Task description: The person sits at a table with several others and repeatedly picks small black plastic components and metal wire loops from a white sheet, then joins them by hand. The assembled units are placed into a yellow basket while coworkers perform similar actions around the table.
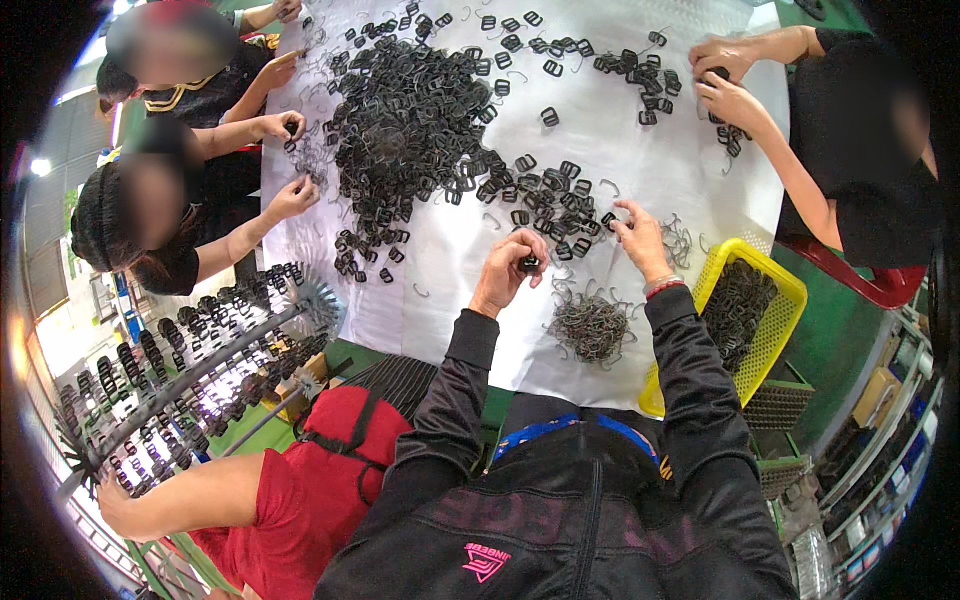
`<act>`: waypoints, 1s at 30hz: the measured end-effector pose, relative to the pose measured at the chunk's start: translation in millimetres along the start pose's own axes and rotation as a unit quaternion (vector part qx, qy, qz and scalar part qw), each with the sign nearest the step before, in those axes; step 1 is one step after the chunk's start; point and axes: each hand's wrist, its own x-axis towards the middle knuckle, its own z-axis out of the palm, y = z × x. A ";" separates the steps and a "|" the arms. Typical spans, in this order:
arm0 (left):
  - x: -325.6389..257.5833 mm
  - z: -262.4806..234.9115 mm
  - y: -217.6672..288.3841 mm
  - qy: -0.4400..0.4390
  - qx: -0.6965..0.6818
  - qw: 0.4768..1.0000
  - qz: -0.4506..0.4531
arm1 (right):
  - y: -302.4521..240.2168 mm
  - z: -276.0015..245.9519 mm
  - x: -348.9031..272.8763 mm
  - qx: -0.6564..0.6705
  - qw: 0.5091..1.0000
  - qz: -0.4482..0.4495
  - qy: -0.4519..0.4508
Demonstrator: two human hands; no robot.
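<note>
Left hand (508, 268) closed on a small dark buckle (529, 263), held just above the white worktop (450, 260). Right hand (641, 238) with fingers pinched at the edge of loose buckles (545, 200), exact hold unclear. Wire hooks (590, 325) heaped just below both hands; yellow basket (775, 335) at right.
</note>
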 end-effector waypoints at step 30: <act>-4.7 -0.7 17.7 0.051 0.086 0.994 -0.042 | 3.3 -16.3 -33.6 0.102 0.984 0.064 -0.131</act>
